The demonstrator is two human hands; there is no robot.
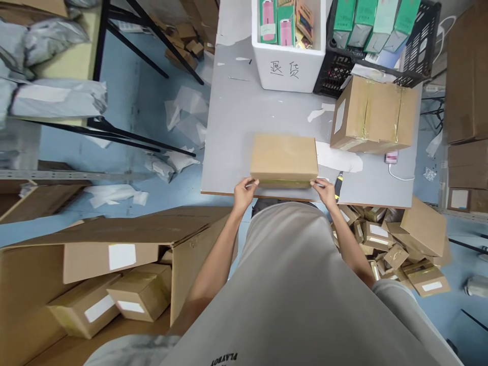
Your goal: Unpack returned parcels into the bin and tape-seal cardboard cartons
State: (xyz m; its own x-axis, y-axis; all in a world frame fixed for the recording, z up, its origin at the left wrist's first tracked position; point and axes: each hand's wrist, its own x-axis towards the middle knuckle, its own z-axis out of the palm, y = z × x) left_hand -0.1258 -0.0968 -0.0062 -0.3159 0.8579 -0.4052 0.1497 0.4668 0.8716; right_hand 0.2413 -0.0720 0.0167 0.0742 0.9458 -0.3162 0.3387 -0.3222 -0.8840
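Note:
A flat brown cardboard box [284,158] lies on the grey table [236,112] near its front edge. My left hand [245,189] grips the box's near left corner with the fingers curled round it. At the near right corner my right hand [323,189] holds the box the same way. Both hands are closed on the box. Clear tape runs along the box's near edge.
A taped cardboard box [375,114], a white foam bin [288,46] of product packs, a black crate [381,40], a phone on a cable [392,157] and a black-yellow knife [337,185] sit on the table. Large open cartons [95,274] stand on the floor left, several small boxes [396,249] right.

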